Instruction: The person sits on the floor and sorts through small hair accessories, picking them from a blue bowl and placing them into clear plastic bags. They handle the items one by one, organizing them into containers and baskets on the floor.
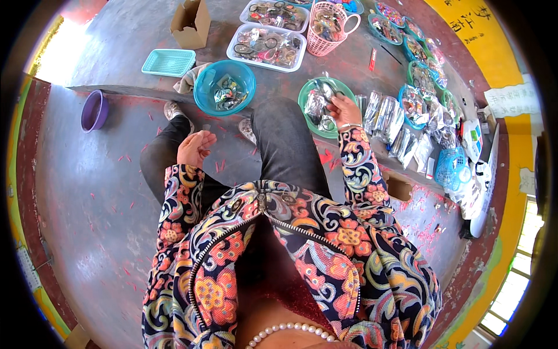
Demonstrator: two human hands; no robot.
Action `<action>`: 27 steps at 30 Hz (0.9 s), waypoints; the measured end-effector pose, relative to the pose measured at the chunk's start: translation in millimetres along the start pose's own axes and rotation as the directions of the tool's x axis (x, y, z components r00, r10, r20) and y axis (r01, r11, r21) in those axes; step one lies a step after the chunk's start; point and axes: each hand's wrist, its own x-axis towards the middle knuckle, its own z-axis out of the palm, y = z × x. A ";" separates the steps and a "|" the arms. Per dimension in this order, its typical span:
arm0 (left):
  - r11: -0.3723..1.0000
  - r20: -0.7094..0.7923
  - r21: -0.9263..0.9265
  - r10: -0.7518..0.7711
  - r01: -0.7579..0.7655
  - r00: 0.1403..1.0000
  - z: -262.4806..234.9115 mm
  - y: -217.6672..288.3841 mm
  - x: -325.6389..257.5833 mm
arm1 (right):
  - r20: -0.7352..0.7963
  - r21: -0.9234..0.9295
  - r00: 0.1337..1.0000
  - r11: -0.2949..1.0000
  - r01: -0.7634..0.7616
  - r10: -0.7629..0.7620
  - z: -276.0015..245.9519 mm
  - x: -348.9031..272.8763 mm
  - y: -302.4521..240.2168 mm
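My right hand (346, 110) is over the green basin (303, 93), its fingers closed on a small clear plastic packet (327, 91) with something dark inside. More shiny clear packets (315, 107) lie in that basin beneath it. My left hand (196, 148) is held over my left leg, fingers loosely extended and nothing visible in them. Ahead of it stands a blue basin (203, 87) with several packets (228, 94) at its bottom.
On the raised ledge are a teal tray (168, 62), a cardboard box (190, 26), white trays of packets (266, 64) and a pink basket (319, 46). Rows of silvery packets (383, 116) and filled basins line the right. A purple basin (94, 110) stands at left.
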 end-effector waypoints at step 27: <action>0.988 -0.063 0.154 -0.009 0.019 0.998 12.7 8.2 1.1 | 0.580 -0.415 0.811 0.827 0.379 -0.081 205.6 -91.7 -14.5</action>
